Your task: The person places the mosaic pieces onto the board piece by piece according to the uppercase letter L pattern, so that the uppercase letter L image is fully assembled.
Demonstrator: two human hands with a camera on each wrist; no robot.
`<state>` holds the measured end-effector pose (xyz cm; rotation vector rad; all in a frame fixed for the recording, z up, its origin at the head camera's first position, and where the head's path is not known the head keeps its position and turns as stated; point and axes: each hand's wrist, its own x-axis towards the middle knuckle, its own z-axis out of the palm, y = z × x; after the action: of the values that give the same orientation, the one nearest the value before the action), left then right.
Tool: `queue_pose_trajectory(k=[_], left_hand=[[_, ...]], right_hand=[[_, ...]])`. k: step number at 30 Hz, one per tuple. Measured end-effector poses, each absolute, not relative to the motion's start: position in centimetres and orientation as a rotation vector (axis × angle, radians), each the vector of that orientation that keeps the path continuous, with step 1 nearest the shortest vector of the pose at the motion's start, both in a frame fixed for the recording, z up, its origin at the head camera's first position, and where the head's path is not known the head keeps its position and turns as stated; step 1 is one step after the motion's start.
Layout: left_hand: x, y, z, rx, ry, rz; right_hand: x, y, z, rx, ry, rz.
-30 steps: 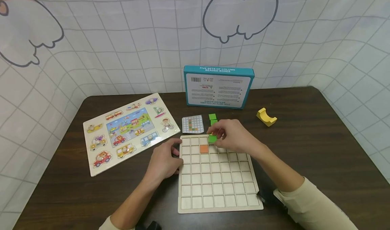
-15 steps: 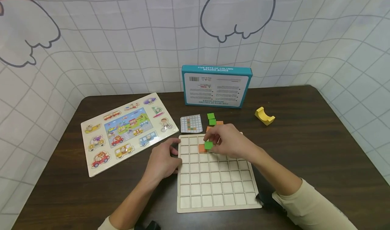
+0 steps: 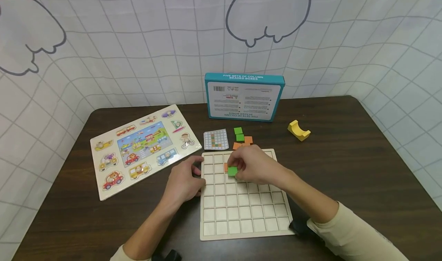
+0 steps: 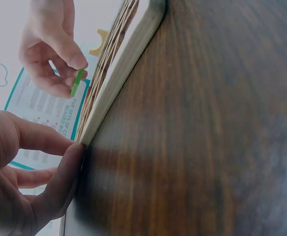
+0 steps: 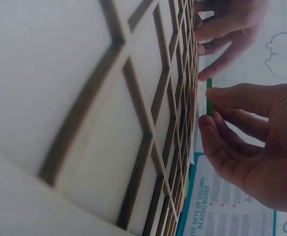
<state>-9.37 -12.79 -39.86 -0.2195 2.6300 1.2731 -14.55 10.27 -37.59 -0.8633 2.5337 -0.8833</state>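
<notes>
In the head view a wooden grid board (image 3: 246,215) lies on the table. My right hand (image 3: 257,165) is over its upper part, pinching a green square tile (image 3: 232,171) between thumb and fingertips. Seen from the right wrist, the green tile (image 5: 209,97) stands edge-on, close over the grid. One orange tile (image 3: 226,167) sits in the grid, partly covered by the right hand and green tile. My left hand (image 3: 184,178) rests at the board's left side, thumb and fingertips touching its edge (image 4: 111,78). Loose green tiles (image 3: 239,134) and orange tiles (image 3: 248,139) lie beyond the board.
A small pattern card (image 3: 215,139) lies just behind the board. To the left is a vehicle peg puzzle (image 3: 129,176). A teal-edged box (image 3: 245,98) stands at the back, and a yellow curved block (image 3: 299,131) lies at the right.
My right hand has carried the green tile left and towards me, from the board's top row to beside the orange tile. The left hand has stayed at the board's edge.
</notes>
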Motion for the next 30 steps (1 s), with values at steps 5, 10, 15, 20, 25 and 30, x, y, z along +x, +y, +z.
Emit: queue_pose_trajectory(k=[5, 10, 15, 20, 25, 30], left_hand=[[-9.4, -12.8, -39.8, -0.22, 2.632, 1.273], [-9.4, -12.9, -39.9, -0.209, 2.638, 1.271], [-9.4, -12.9, -39.9, -0.206, 2.64, 1.267], [-9.4, -12.8, -39.9, -0.211, 2.64, 1.265], [-9.4, -12.8, -39.9, -0.209, 2.638, 1.266], [-9.4, -12.8, -39.8, -0.215, 2.631, 1.274]], right_hand=[[-14.7, 9.8, -37.8, -0.885, 2.524, -0.842], [-14.6, 9.4, -37.7, -0.881, 2.518, -0.79], [-14.4, 9.2, -37.6, -0.88, 2.519, -0.773], [-14.2, 9.0, -37.8, -0.888, 2.513, -0.765], [-14.2, 8.9, -37.9, -0.911, 2.519, -0.757], [-14.2, 8.8, -38.1, -0.937, 2.526, -0.765]])
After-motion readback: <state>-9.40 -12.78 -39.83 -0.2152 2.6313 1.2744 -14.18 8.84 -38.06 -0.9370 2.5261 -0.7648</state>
